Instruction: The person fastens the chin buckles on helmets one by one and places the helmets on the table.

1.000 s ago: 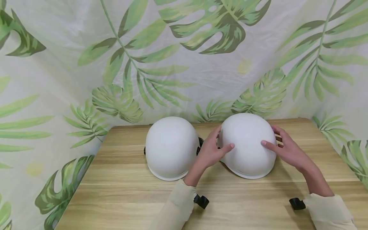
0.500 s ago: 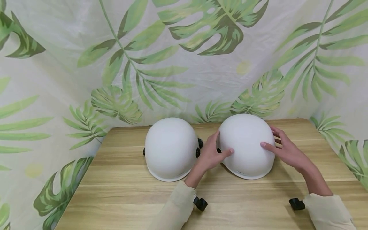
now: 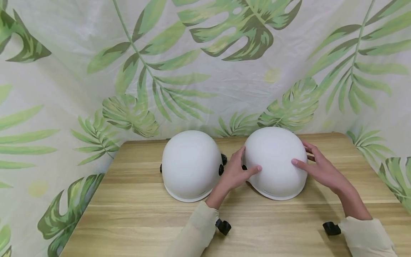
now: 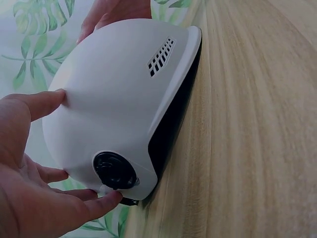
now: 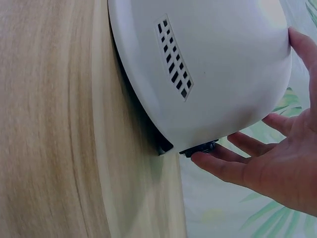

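A white helmet [image 3: 276, 160] stands dome up on the wooden table, right of the middle. My left hand [image 3: 236, 173] holds its left side, thumb on the front of the shell. On the opposite side my right hand [image 3: 322, 169] holds it with the thumb in front and the fingers reaching behind. In the left wrist view, fingertips touch beside a round black knob [image 4: 115, 170] on the shell. The right wrist view has a slotted vent [image 5: 174, 59] and fingers by a black part [image 5: 199, 148] at the rim. The helmet's inside is hidden.
A second white helmet [image 3: 191, 164] stands close by on the left, black knobs on its side, near my left forearm. The wooden table [image 3: 135, 214] ends at a leaf-patterned cloth [image 3: 192, 89] behind. Black mounts [image 3: 331, 228] stick out from both sleeves.
My left thumb has slid slightly lower on the shell, and the held helmet has shifted a touch to the left. My right hand keeps about the same place on it.
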### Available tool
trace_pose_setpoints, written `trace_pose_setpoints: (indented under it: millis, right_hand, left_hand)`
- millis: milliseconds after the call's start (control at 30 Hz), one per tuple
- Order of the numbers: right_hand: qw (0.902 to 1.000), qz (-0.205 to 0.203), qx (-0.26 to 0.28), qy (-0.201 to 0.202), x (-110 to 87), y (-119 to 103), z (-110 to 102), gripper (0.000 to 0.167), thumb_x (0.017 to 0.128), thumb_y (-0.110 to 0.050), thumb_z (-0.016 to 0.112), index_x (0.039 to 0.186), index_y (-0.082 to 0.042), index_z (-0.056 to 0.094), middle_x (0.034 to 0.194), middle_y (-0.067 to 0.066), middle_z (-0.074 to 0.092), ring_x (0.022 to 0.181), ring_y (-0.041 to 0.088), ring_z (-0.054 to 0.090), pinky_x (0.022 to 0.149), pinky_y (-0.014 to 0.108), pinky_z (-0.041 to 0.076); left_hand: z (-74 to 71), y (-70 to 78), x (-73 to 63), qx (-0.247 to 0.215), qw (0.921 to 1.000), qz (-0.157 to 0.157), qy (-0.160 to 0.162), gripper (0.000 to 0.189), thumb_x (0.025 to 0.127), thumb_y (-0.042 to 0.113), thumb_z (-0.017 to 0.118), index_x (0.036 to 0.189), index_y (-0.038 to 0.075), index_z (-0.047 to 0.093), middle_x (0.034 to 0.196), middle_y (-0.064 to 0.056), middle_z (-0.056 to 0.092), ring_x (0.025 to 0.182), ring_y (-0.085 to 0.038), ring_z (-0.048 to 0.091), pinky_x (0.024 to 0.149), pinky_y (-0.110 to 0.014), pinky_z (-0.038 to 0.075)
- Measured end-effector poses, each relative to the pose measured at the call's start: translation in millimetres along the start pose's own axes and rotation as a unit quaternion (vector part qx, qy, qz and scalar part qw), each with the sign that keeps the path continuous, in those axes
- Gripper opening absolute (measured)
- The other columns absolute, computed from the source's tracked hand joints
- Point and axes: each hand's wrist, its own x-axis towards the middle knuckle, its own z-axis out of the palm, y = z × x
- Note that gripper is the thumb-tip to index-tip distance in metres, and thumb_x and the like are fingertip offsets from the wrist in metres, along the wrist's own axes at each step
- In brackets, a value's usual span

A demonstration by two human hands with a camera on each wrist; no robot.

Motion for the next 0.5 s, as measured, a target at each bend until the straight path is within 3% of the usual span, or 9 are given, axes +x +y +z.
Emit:
trace_pose_setpoints:
  millis: [367, 500]
  right_hand:
    - [0.9995, 0.013, 0.023, 0.016, 2.2, 0.0, 1.2, 0.098, 0.104, -0.047, 0.066, 0.172, -0.014, 0.004, 0.173, 0.03, 0.017, 0.152, 0.062, 0.027, 0.109, 0.077, 0.044]
    - [0.999, 0.018, 0.028, 0.028, 3.8, -1.6, 4.1, 0.097, 0.103, -0.048, 0.067, 0.173, -0.016, 0.007, 0.172, 0.029, 0.019, 0.151, 0.06, 0.03, 0.108, 0.075, 0.046]
  left_hand:
    - [0.9, 3.4, -0.4, 0.023, 0.9997, -0.009, 0.007, 0.095, 0.097, 0.048, 0.073, 0.169, 0.008, 0.025, 0.171, -0.018, 0.036, 0.157, -0.037, 0.039, 0.123, -0.059, 0.041]
    - [0.3, 3.2, -0.3, 0.023, 0.9996, 0.001, 0.013, 0.094, 0.098, 0.046, 0.072, 0.169, 0.007, 0.025, 0.172, -0.017, 0.035, 0.159, -0.035, 0.037, 0.124, -0.056, 0.04]
